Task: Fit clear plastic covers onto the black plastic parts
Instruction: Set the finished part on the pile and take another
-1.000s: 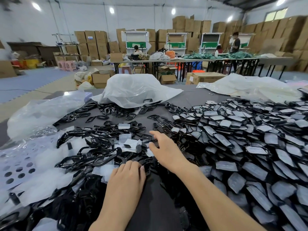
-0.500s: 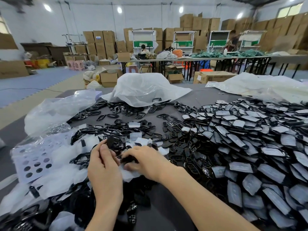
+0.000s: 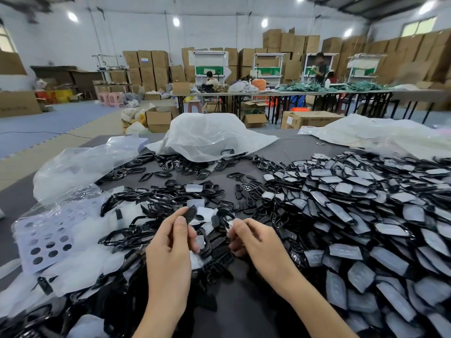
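My left hand (image 3: 170,242) pinches a small black plastic part (image 3: 190,213) between thumb and fingers, lifted above the table. My right hand (image 3: 251,240) pinches another small black piece (image 3: 223,219) with a pale clear edge at its fingertips, close to the right of the left hand. Loose black frames (image 3: 151,203) and clear covers (image 3: 195,203) lie scattered just beyond both hands. A large heap of black parts with covers fitted (image 3: 353,215) fills the right side of the table.
Clear plastic bags (image 3: 80,167) and a perforated pale sheet (image 3: 44,237) lie at the left. A white bag (image 3: 210,135) sits at the table's far middle, another (image 3: 366,132) at far right. Dark tabletop (image 3: 244,301) shows between my arms. People work at distant tables.
Both hands rose from the pile; they were together on one black part half a second ago and are now slightly apart, each pinching a small piece.
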`<state>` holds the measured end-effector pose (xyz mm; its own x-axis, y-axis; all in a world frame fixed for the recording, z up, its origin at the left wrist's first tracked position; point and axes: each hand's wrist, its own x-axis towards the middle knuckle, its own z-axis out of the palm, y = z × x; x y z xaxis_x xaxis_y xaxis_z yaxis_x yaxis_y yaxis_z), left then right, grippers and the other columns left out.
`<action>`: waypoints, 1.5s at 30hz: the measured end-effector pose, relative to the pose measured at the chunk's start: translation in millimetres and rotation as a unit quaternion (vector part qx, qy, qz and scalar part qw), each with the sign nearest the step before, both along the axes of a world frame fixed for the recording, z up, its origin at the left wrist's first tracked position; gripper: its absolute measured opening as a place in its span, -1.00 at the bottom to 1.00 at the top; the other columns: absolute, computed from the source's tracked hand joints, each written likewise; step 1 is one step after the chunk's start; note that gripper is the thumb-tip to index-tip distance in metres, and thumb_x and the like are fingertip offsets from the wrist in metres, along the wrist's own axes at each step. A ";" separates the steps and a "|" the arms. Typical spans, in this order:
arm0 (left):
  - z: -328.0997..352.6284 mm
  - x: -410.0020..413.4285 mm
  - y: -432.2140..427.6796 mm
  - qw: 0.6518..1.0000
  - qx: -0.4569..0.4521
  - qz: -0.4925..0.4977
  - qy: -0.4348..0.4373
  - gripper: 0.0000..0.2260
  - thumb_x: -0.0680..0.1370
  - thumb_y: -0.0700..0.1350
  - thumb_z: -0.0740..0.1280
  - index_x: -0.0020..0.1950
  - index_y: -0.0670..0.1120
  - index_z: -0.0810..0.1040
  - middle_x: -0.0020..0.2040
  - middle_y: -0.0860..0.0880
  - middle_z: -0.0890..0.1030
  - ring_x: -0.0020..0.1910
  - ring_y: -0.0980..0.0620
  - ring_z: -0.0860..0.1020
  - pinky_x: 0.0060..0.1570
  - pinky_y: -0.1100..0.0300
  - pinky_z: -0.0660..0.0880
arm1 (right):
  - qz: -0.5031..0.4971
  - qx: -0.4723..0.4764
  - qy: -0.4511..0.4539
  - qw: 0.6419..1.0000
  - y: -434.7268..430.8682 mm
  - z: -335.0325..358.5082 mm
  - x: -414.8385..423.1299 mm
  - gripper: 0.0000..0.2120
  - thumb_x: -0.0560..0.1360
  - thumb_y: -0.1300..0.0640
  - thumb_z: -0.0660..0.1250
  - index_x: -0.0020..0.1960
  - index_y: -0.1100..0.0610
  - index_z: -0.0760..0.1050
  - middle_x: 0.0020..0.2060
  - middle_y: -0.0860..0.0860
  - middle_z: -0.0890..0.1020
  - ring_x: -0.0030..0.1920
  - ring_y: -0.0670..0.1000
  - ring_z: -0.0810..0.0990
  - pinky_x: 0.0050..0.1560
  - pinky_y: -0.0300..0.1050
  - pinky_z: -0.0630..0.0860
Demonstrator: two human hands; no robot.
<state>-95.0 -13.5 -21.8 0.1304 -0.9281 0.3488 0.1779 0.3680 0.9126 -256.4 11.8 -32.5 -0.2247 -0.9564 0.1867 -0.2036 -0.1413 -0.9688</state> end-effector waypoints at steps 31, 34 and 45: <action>-15.5 -20.5 14.9 0.981 0.009 -0.068 -0.183 -0.87 0.59 -0.15 0.35 -0.05 0.08 0.63 -0.18 0.06 0.71 -0.27 0.08 0.64 -0.27 0.27 0.53 | 0.091 0.031 -0.280 0.955 14.4 -6.4 -1.5 -0.84 0.49 0.38 0.40 0.03 0.24 0.51 -0.18 0.15 0.69 -0.20 0.01 0.68 -0.11 -0.21 0.61; -17.7 -18.8 15.4 0.976 0.000 -0.043 -0.213 -0.89 0.57 -0.09 0.37 -0.06 0.13 0.63 -0.17 0.15 0.69 -0.26 0.16 0.61 -0.32 0.43 0.42 | 0.085 0.027 -0.264 0.960 13.7 -7.2 -1.2 -0.81 0.57 0.34 0.33 0.17 0.24 0.46 -0.09 0.13 0.72 -0.10 0.04 0.71 -0.06 -0.19 0.61; -13.1 -17.5 11.1 0.989 0.032 -0.072 -0.121 -0.85 0.54 -0.14 0.41 -0.17 0.10 0.59 -0.11 0.10 0.68 -0.19 0.20 0.63 -0.15 0.35 0.53 | 0.116 0.018 -0.364 0.924 17.3 -0.9 10.2 -0.73 0.66 0.23 0.18 0.04 0.17 0.67 0.07 0.19 0.71 0.03 0.13 0.72 -0.02 -0.21 0.62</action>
<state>-112.4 -2.4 -34.8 -0.0858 -0.9522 0.2931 -0.0029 0.2944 0.9557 -246.2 29.1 -33.4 -0.0668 -0.9972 0.0348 0.5348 -0.0653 -0.8424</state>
